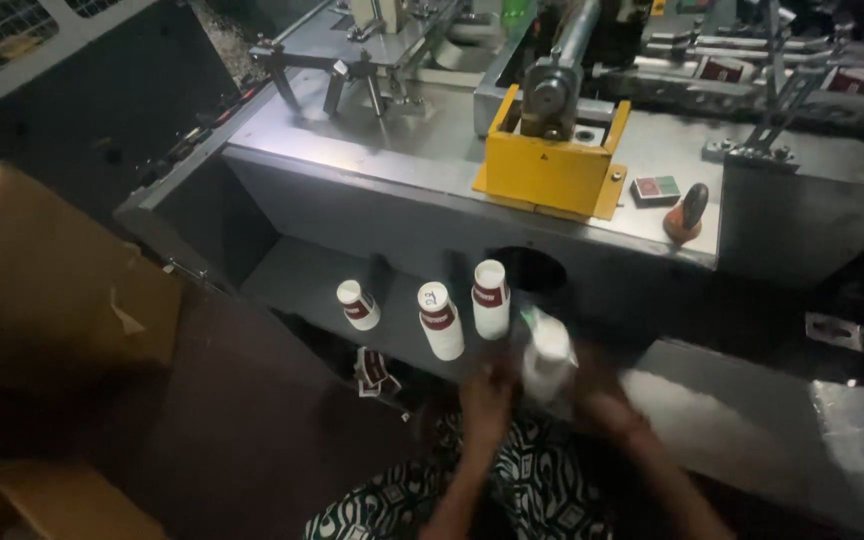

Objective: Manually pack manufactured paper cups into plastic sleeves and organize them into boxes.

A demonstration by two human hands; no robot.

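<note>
cardboard box (47, 280) far left, dim. grey machine shelf (302, 275) holds three stacks of white paper cups with dark red bands: short stack (359, 304), middle stack (440, 320), taller stack (490, 298), all upright-ish, apart from each other. loose flat cup blanks (373, 370) below the shelf edge. left hand (485, 397) and right hand (607, 400) both blurred, either side of a white cup stack (547, 360) held between them; exact finger grip cannot tell. yellow guard (549, 160) above on machine top, red-handled tool (687, 213) to its right.
</note>
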